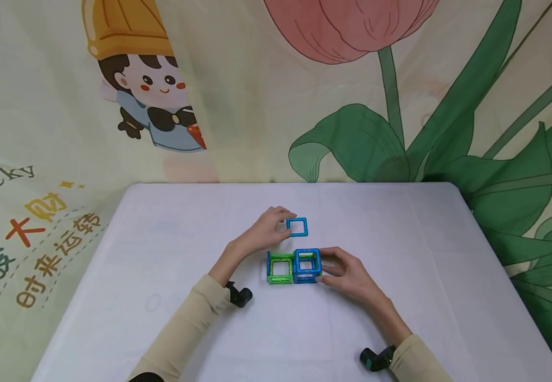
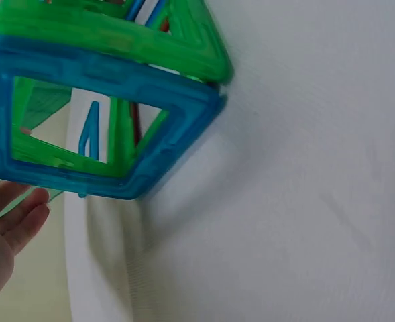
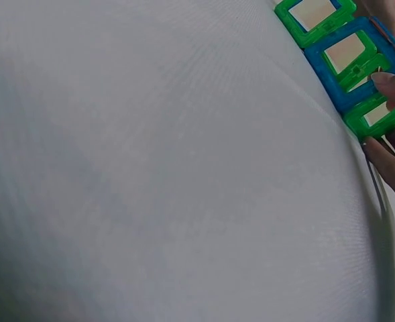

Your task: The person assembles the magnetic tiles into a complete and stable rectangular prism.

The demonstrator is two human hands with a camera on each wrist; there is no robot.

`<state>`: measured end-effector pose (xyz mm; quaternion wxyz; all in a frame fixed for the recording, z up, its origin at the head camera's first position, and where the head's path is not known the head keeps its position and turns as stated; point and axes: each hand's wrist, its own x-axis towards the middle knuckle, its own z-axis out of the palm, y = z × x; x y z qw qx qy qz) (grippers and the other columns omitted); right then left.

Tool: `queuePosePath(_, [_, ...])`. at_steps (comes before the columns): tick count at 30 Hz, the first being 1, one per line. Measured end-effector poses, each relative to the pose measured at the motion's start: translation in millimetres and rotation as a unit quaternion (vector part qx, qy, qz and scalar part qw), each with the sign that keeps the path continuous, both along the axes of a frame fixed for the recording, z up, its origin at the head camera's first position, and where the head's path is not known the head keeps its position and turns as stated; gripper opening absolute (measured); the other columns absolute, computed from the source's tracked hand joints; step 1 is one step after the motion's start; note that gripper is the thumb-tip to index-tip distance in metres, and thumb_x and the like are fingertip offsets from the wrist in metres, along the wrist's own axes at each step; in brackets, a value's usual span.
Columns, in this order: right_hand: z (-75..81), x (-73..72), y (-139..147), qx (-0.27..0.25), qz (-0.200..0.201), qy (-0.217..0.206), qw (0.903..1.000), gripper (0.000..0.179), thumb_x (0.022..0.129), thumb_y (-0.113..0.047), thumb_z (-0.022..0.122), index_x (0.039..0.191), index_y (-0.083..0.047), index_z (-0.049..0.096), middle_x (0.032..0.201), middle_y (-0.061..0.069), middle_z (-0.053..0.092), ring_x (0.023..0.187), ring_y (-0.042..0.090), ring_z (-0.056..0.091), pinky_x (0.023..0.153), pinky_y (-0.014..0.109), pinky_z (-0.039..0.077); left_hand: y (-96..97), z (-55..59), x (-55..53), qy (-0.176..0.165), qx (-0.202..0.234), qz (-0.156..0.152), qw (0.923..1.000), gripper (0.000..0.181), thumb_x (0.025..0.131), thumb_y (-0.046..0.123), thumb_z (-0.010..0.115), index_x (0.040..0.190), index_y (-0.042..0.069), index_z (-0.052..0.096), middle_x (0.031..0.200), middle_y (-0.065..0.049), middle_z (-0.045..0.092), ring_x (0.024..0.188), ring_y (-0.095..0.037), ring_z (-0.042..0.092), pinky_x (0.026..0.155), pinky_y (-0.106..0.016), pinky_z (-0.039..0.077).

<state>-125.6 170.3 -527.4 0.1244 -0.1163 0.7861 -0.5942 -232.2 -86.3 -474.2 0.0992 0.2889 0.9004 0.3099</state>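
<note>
My left hand pinches the left edge of a loose blue square magnetic tile, an open frame, beyond the built block. Whether that tile touches the table cannot be told. My right hand holds the right end of a block of magnetic tiles, its thumb in front and fingers behind. Green tiles form the left part; the right part carries blue tiles on its top and front. Close up in the left wrist view, a blue tile stands on the block's end. In the right wrist view, fingers and thumb touch the block.
The block stands on a white-covered table, around its middle. Behind the table's far edge hangs a printed curtain with flowers and a cartoon figure. Each wrist carries a small black camera.
</note>
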Motion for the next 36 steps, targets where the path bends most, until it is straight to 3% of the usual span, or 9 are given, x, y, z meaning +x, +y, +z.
queuePosePath(9, [0.5, 1.3, -1.0, -0.003, -0.002, -0.003, 1.0000, 0.064, 0.086, -0.009, 0.083, 0.142, -0.010, 0.053, 0.145, 0.016, 0.053, 0.130, 0.038, 0.062, 0.099, 0.030, 0.055, 5.6, -13.5, -13.7, -0.008, -0.020, -0.004, 0.9998, 0.054, 0.095, 0.018, 0.074, 0.145, 0.003, 0.057, 0.147, -0.017, 0.056, 0.139, -0.035, 0.049, 0.117, -0.051, 0.040])
queuePosePath(19, [0.6, 1.6, 0.0, -0.004, 0.003, 0.003, 1.0000, 0.064, 0.086, -0.010, 0.083, 0.142, -0.009, 0.053, 0.145, 0.017, 0.053, 0.130, 0.039, 0.061, 0.099, 0.031, 0.055, 15.8, -27.7, -23.4, -0.002, -0.059, 0.001, 0.9983, 0.069, 0.091, 0.030, 0.081, 0.148, 0.001, 0.053, 0.148, -0.016, 0.056, 0.130, -0.031, 0.050, 0.112, -0.044, 0.045])
queuePosePath(26, [0.8, 0.6, -2.4, -0.004, 0.002, 0.007, 1.0000, 0.063, 0.086, -0.010, 0.082, 0.142, -0.009, 0.053, 0.145, 0.016, 0.053, 0.131, 0.038, 0.060, 0.100, 0.031, 0.055, 16.6, -27.6, -23.9, 0.016, -0.073, 0.012, 0.9971, 0.068, 0.091, 0.029, 0.081, 0.147, 0.000, 0.054, 0.144, -0.017, 0.056, 0.129, -0.030, 0.048, 0.113, -0.043, 0.045])
queuePosePath(36, [2.3, 2.1, -0.8, -0.002, 0.000, 0.005, 1.0000, 0.063, 0.087, -0.010, 0.082, 0.142, -0.009, 0.053, 0.145, 0.017, 0.053, 0.129, 0.039, 0.061, 0.099, 0.030, 0.055, 14.5, -23.8, -18.1, -0.004, -0.105, 0.034, 0.9939, 0.074, 0.091, 0.028, 0.079, 0.151, -0.003, 0.047, 0.143, -0.020, 0.050, 0.129, -0.031, 0.046, 0.110, -0.042, 0.047])
